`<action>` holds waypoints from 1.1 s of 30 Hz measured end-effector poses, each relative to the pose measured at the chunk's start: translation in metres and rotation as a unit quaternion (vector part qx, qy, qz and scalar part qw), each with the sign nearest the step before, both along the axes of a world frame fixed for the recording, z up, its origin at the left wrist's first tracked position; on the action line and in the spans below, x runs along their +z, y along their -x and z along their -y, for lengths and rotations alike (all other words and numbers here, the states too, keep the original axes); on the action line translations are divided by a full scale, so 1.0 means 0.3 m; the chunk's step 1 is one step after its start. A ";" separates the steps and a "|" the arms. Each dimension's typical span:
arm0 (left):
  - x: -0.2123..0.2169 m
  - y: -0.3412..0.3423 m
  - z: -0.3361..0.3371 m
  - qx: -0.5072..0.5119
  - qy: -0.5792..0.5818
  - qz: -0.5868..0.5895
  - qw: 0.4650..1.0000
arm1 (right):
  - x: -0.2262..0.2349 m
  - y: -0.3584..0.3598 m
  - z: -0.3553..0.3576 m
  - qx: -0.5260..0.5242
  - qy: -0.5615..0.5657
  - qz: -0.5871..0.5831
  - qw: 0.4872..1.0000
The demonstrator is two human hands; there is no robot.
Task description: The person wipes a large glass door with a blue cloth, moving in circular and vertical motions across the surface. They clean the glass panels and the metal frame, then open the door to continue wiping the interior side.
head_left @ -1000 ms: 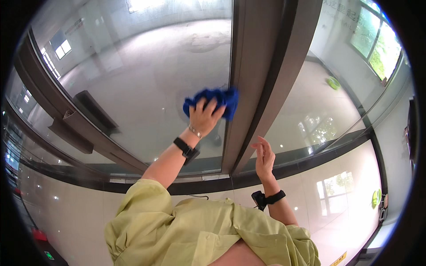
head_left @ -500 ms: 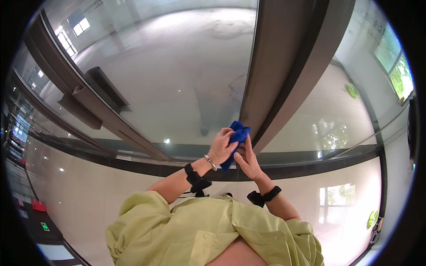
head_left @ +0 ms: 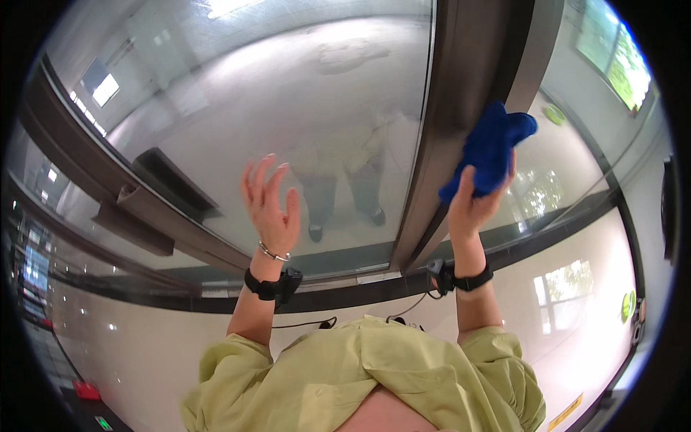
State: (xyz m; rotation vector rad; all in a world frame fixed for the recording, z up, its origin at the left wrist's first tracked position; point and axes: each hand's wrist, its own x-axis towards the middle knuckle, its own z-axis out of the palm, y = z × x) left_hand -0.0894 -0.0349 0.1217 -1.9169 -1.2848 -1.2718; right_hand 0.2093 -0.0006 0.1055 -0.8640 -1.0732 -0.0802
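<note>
A crumpled blue cloth [head_left: 491,147] is in my right hand [head_left: 475,205], thumb on its near side and the other fingers mostly hidden behind it. The cloth overlaps the dark brown metal door frame [head_left: 450,108]; whether it touches the frame I cannot tell. My left hand [head_left: 272,209] holds nothing, its fingers spread in front of the glass pane [head_left: 345,93]. A silver bracelet [head_left: 273,253] circles the left wrist. Black strapped devices sit on both wrists, the left one [head_left: 272,286] below the bracelet and the right one [head_left: 471,279].
A dark handle-like piece [head_left: 173,180] shows at the pane's left, next to a brown upright [head_left: 93,155]. A dark threshold strip [head_left: 345,294] crosses the pale tiled floor [head_left: 158,353]. Thin cables [head_left: 414,309] hang near my shirt. Glass panels continue at the right.
My hands have parted. The right one has carried the blue cloth up and right to the frame; the left has let go of the cloth, moved left and opened.
</note>
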 end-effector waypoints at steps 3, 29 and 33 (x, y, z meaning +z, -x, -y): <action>-0.025 0.096 -0.028 0.046 -0.021 -0.037 0.998 | -0.003 0.055 -0.086 -0.140 0.042 0.132 0.981; -0.229 0.228 -0.240 0.033 -0.139 -0.115 0.983 | -0.016 0.527 -0.123 -0.057 -0.071 0.417 0.904; -0.288 0.258 -0.253 0.037 -0.161 -0.140 0.976 | 0.101 0.350 -0.243 -0.202 -0.072 0.189 0.958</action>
